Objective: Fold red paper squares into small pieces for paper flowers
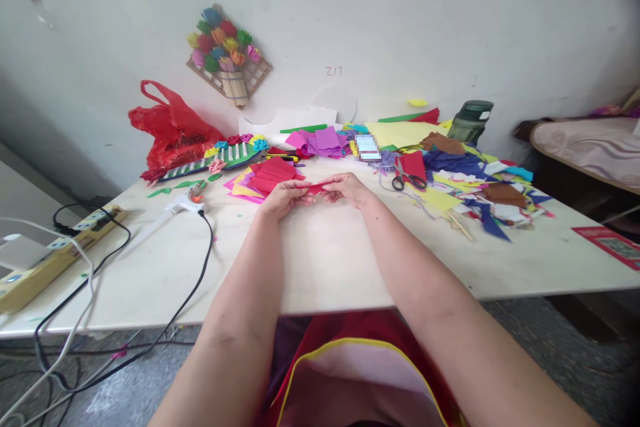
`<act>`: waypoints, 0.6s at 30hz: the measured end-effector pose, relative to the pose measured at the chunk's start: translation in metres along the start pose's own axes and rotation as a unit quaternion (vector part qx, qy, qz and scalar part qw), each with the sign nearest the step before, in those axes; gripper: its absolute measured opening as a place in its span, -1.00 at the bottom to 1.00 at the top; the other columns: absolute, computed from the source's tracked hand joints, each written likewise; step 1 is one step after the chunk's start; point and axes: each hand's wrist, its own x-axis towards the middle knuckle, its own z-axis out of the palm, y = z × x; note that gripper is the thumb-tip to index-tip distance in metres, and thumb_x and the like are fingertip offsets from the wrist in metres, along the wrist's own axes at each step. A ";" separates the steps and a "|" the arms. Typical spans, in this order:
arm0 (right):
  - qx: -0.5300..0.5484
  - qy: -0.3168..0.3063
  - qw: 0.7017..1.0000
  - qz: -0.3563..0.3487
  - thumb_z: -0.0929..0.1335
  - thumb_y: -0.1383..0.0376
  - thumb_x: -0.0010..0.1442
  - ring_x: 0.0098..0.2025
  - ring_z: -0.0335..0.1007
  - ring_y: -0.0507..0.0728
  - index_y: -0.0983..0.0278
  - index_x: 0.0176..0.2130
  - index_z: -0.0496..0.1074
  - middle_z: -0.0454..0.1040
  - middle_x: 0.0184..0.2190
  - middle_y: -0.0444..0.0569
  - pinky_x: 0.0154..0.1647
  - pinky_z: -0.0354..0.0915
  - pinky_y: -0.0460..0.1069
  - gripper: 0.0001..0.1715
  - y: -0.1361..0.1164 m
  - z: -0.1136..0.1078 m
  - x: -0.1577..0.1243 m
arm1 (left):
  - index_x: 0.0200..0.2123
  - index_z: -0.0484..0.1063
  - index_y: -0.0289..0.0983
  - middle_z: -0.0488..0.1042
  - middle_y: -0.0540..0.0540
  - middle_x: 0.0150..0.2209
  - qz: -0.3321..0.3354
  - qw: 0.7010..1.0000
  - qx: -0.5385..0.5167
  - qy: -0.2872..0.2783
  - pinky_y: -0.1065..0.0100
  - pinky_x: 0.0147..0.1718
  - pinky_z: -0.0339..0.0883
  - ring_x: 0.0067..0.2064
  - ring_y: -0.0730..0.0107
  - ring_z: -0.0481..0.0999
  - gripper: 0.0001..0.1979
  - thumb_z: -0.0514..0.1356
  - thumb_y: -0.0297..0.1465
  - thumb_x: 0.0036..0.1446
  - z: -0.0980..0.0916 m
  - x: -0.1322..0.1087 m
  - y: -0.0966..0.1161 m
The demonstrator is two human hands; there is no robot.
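My left hand (286, 195) and my right hand (346, 188) meet over the middle of the pale table (325, 260). Both pinch a small red paper piece (316, 189) between their fingertips, just above the tabletop. Directly behind my hands lies a stack of red paper squares (273, 175) on yellow and pink sheets.
Scissors with red-black handles (407, 177) lie right of my hands among coloured paper scraps (475, 183). A red plastic bag (173, 127), a paper-flower tray (225, 155), purple sheets (323, 141) and a green bottle (470, 121) stand at the back. A power strip (55, 250) and black cable (200, 260) lie left.
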 end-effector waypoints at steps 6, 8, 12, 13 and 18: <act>0.018 -0.005 1.000 -0.017 0.38 0.45 -0.08 -0.59 0.40 -0.01 0.38 -0.33 0.48 0.52 -0.55 0.00 -0.55 0.33 -0.12 -0.80 -0.002 0.001 -0.001 | -0.29 0.42 -0.41 0.51 -0.17 -0.48 0.008 1.000 -0.013 0.010 0.36 -0.39 0.42 -0.44 0.34 0.53 -0.79 0.19 -0.60 -0.09 0.000 0.000 0.001; 0.025 -0.007 0.999 -0.022 0.38 0.45 -0.09 -0.59 0.40 0.00 0.38 -0.35 0.48 0.52 -0.55 -0.01 -0.54 0.33 -0.11 -0.81 -0.002 0.001 -0.002 | -0.31 0.42 -0.41 0.51 -0.17 -0.48 0.015 1.000 -0.020 0.008 0.36 -0.39 0.42 -0.42 0.33 0.53 -0.80 0.18 -0.60 -0.10 0.000 0.000 0.001; 0.032 -0.013 0.999 -0.031 0.39 0.44 -0.11 -0.57 0.41 0.00 0.38 -0.37 0.49 0.51 -0.56 -0.01 -0.49 0.34 -0.09 -0.82 -0.003 0.002 -0.003 | -0.34 0.42 -0.40 0.51 -0.16 -0.48 0.024 0.999 -0.028 0.007 0.35 -0.37 0.42 -0.41 0.32 0.53 -0.81 0.18 -0.60 -0.12 0.000 0.000 0.001; 0.033 -0.013 0.999 -0.033 0.39 0.44 -0.12 -0.57 0.41 0.00 0.37 -0.38 0.49 0.51 -0.56 -0.02 -0.48 0.34 -0.09 -0.82 -0.003 0.002 -0.003 | -0.34 0.42 -0.40 0.52 -0.16 -0.48 0.026 0.999 -0.029 0.006 0.34 -0.36 0.42 -0.42 0.33 0.53 -0.81 0.18 -0.60 -0.12 0.000 0.000 0.000; 0.035 -0.011 0.998 -0.041 0.39 0.44 -0.15 -0.57 0.40 0.01 0.37 -0.40 0.49 0.51 -0.56 -0.02 -0.47 0.33 -0.08 -0.82 -0.003 0.002 -0.002 | -0.34 0.44 -0.41 0.52 -0.18 -0.46 0.038 0.999 -0.028 -0.003 0.31 -0.33 0.41 -0.39 0.29 0.53 -0.80 0.18 -0.56 -0.15 -0.002 0.001 0.000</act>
